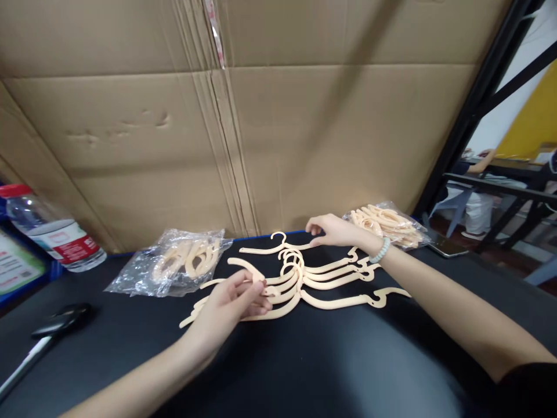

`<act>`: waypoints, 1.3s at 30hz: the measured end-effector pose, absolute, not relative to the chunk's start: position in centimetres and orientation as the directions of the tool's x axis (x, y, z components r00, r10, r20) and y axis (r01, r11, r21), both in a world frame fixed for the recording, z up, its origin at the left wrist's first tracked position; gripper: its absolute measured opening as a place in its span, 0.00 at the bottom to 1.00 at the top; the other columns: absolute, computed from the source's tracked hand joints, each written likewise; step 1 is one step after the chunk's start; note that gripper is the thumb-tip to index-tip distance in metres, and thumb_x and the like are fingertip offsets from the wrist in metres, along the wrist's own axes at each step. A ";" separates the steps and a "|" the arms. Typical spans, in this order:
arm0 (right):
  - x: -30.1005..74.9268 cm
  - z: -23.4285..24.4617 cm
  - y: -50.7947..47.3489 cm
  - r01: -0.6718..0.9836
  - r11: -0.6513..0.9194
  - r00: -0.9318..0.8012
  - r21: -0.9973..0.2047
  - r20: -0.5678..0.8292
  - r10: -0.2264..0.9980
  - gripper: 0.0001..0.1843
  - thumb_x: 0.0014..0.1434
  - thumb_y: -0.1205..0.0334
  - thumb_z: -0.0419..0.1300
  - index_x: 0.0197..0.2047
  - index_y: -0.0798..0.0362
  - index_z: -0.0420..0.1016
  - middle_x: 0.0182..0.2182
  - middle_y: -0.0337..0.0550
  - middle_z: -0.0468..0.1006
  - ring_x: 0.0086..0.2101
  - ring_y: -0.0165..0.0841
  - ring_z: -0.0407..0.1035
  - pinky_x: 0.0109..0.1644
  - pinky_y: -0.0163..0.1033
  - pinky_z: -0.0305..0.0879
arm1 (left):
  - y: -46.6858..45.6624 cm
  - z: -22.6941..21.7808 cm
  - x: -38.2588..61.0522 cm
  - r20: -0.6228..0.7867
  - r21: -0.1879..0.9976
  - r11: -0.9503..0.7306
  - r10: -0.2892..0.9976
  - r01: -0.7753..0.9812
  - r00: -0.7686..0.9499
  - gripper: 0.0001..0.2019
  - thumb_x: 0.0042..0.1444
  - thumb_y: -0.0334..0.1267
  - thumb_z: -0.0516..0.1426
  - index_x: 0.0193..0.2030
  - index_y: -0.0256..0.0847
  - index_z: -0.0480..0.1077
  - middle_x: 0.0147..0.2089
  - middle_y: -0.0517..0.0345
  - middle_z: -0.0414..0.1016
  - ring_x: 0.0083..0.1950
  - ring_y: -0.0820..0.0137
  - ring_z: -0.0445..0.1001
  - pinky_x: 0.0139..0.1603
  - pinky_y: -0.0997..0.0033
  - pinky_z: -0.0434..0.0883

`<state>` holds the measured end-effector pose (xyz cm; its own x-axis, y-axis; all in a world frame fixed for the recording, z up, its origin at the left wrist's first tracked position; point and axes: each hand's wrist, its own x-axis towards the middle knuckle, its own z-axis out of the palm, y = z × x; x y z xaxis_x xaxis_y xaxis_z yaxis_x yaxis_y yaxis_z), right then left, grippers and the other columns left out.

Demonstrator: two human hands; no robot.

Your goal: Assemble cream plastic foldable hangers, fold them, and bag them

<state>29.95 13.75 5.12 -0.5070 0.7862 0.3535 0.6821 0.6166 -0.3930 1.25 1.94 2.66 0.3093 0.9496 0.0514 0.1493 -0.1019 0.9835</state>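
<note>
Bounded at the back by cardboard (348,133) and at right by a black post (470,116), opening toward bottom centre across a black tabletop (270,371). Pinching one cream hanger piece (249,267) left of centre with the left hand (230,300); spreading the right hand's (334,230) fingers right of centre, beside the rearmost hanger (261,251). Counting two plastic bags (134,271), one bottle (61,235) at far left, and overlapping hangers (339,303) at centre, too tangled to number.

Left hand (228,299) hides parts of hangers (278,314); white handle (26,364) cut off left.
</note>
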 end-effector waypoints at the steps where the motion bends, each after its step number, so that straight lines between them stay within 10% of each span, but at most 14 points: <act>1: 29.2 4.1 13.8 0.677 0.630 -0.531 -0.381 0.341 0.776 0.13 0.49 0.70 0.67 0.40 0.54 0.78 0.33 0.43 0.80 0.33 0.35 0.74 0.40 0.39 0.69 | 1.3 2.2 1.1 0.015 0.996 -0.040 0.955 0.080 0.295 0.14 0.56 0.49 0.61 0.34 0.40 0.69 0.31 0.51 0.79 0.31 0.65 0.79 0.35 0.66 0.77; 20: 26.5 5.3 10.7 0.621 0.729 -0.446 -0.287 0.636 0.630 0.23 0.60 0.71 0.52 0.59 0.50 0.63 0.38 0.45 0.71 0.37 0.37 0.68 0.46 0.46 0.70 | 0.0 -0.5 -0.3 0.166 0.983 -0.167 0.986 -0.076 -0.017 0.09 0.56 0.44 0.62 0.35 0.41 0.71 0.30 0.62 0.69 0.30 0.73 0.68 0.35 0.72 0.69; 27: 27.7 5.3 4.2 0.654 0.672 -0.445 -0.348 0.542 0.713 0.27 0.66 0.66 0.49 0.67 0.47 0.52 0.41 0.47 0.76 0.41 0.39 0.74 0.45 0.46 0.74 | 0.1 -1.1 -0.8 0.174 0.962 -0.168 0.985 -0.215 0.007 0.06 0.58 0.41 0.62 0.35 0.43 0.71 0.30 0.63 0.68 0.31 0.73 0.65 0.35 0.73 0.64; 39: 30.0 0.1 3.9 0.712 0.653 -0.379 -0.257 0.642 0.666 0.10 0.65 0.66 0.53 0.48 0.49 0.71 0.46 0.48 0.80 0.41 0.39 0.77 0.43 0.42 0.76 | 0.0 -1.1 -0.6 0.112 0.973 -0.102 0.993 -0.205 0.040 0.08 0.56 0.43 0.64 0.34 0.43 0.71 0.29 0.62 0.68 0.32 0.71 0.65 0.38 0.70 0.64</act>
